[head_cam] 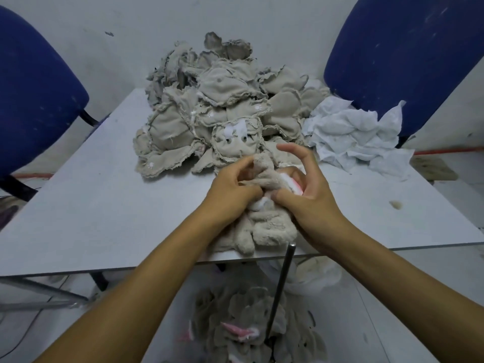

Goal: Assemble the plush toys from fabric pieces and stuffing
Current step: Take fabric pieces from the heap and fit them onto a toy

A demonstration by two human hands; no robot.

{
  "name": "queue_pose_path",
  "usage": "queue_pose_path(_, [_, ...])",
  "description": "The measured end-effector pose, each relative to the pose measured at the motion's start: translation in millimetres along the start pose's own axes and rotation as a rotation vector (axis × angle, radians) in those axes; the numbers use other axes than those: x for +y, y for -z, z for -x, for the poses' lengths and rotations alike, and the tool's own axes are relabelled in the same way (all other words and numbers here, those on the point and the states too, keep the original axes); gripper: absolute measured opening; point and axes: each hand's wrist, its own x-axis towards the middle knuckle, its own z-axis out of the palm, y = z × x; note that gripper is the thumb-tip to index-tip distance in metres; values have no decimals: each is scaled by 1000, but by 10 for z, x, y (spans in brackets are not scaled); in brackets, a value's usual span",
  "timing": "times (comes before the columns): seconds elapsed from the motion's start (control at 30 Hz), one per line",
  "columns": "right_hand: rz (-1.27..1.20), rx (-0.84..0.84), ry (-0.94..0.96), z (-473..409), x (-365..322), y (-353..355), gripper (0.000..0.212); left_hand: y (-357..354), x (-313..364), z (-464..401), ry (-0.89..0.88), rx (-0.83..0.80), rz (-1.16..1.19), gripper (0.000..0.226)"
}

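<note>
Plush toy: beige and fuzzy, lying at centre frame on the near edge of the table, limbs hanging toward the bottom of the frame; white stuffing and a bit of pink showing at its upper end.
Left hand: left of the toy, fingers curled and pinching the fabric at the toy's upper part.
Right hand: right of the toy, thumb pressed onto the fabric near the opening, index finger raised and bent above it, remaining fingers wrapped behind the toy.
Table: pale grey top, filling the middle of the frame.
Pile of fabric pieces: beige, frayed edges, heaped at upper centre on the far part of the table; one piece with a stitched face and two small eyes just above the hands.
White fabric: crumpled, right of the beige pile, touching it.
Tuft of stuffing: small, alone on the table at the right.
Blue chairs: one at upper left, a second at upper right, behind the table.
Metal rod: thin, dark, slanting down from the table edge at lower centre.
Heap below the table: grey-beige plush pieces with a pink patch, bottom centre, blurred.
</note>
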Motion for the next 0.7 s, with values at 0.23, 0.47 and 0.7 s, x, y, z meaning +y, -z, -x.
queue_pose_path(0.23, [-54,106,21,-23,-29,-7,67,-19,3,-9,89,-163,123,76])
queue_pose_path(0.47, [180,53,-12,-63,-25,10,89,5,-13,9,-91,403,-154,36])
queue_pose_path(0.7, [274,136,-126,-114,-1,13,35,91,36,28,-59,-188,15,47])
